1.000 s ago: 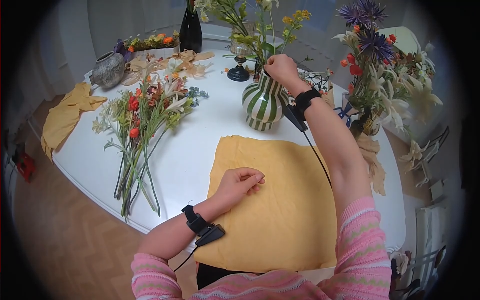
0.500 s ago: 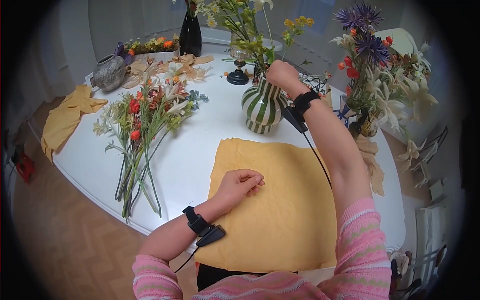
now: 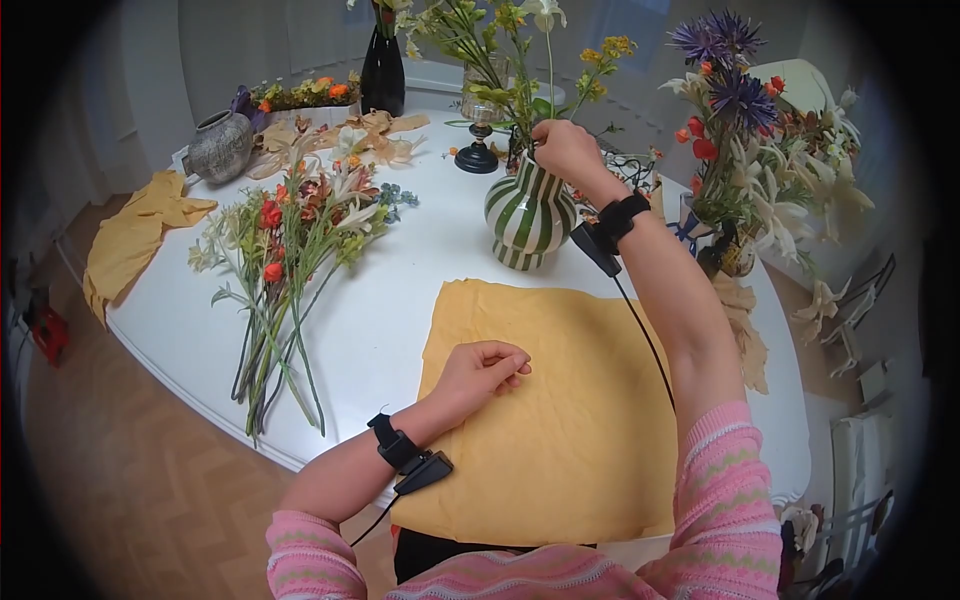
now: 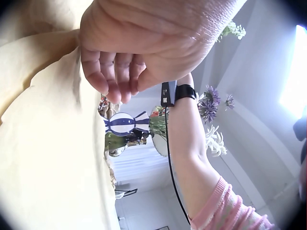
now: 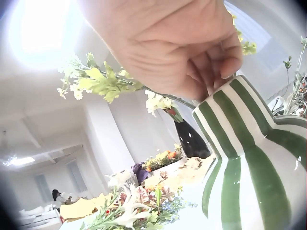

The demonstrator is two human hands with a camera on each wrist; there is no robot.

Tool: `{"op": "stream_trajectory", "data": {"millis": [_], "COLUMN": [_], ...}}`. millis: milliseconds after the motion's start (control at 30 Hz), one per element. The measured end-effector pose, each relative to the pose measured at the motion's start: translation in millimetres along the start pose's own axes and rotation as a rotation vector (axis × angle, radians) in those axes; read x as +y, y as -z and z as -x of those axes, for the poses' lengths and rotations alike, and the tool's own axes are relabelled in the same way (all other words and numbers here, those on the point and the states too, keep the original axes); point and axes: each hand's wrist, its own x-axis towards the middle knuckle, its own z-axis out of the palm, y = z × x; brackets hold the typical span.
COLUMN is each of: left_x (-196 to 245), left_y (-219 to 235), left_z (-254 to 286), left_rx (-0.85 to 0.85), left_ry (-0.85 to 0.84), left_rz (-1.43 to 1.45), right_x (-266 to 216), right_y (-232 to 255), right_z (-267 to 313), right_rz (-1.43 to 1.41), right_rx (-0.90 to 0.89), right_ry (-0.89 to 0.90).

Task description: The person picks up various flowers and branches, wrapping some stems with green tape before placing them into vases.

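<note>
Homelike room with curtains (image 3: pixel 300 50), wooden floor (image 3: pixel 170 480), flower-strewn table (image 3: pixel 380 290).

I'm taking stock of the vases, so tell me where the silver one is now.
In the head view, the silver vase sits at the table's back left, between the crumpled yellow sheet and flower box.

Right hand (image 3: pixel 572 157) extended, fingers curled, grip unclear, left hand (image 3: pixel 474 380) loosely curled

white table (image 3: pixel 375 300) with yellow cloth (image 3: pixel 550 400), flower bundle (image 3: pixel 295 230), striped vase (image 3: pixel 528 218), grey vase (image 3: pixel 220 148), black vase (image 3: pixel 383 80)
</note>
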Motion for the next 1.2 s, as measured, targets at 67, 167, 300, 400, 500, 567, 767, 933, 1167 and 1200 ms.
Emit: {"op": "stream_trajectory", "data": {"millis": [67,167,300,400,500,567,767,933,1167,1200], "left_x": [0.5,-0.6,-1.9,-4.0,-4.4,-3.4,-1.5,-1.7,1.5,2.2], "left_y": [-1.1,-0.7,-0.1,1.1,1.1,0.6,-1.1,-0.1,-2.0,-2.2], "left_z": [-0.4,-0.3,-0.9,-1.4,-2.0,-1.6,-0.3,1.3,4.0,4.4], "left_rx": [0.000,0.002,0.010,0.002,-0.003,-0.003,-0.010,-0.016,-0.017,-0.019], "left_ry": [0.003,-0.001,0.008,0.001,-0.005,-0.010,0.000,0.000,-0.009,-0.013], "left_rz": [-0.006,-0.009,-0.012,-0.011,-0.009,-0.005,-0.021,-0.017,-0.022,-0.026], "right_x": [-5.0,-11.9,-12.0,-9.6,-6.5,-6.8,-7.5,-7.8,-3.2,-2.9], "right_y": [1.2,0.0,-1.7,-6.6,-8.3,-8.2,-9.3,-8.5,-0.9,0.0], "right_z": [3.1,4.9,1.6,-2.9,-9.1,-11.3,-9.7,-1.7,5.6,8.3], "right_rz": [-0.052,-0.051,-0.086,-0.064,-0.063,-0.065,-0.017,-0.014,-0.026,-0.032], "right_rx": [0.038,0.030,0.022,0.093,0.151,0.164,0.107,0.061,0.043,0.052], "right_ry": [0.023,0.032,0.003,-0.023,-0.071,-0.106,-0.082,-0.072,-0.054,-0.041]}}
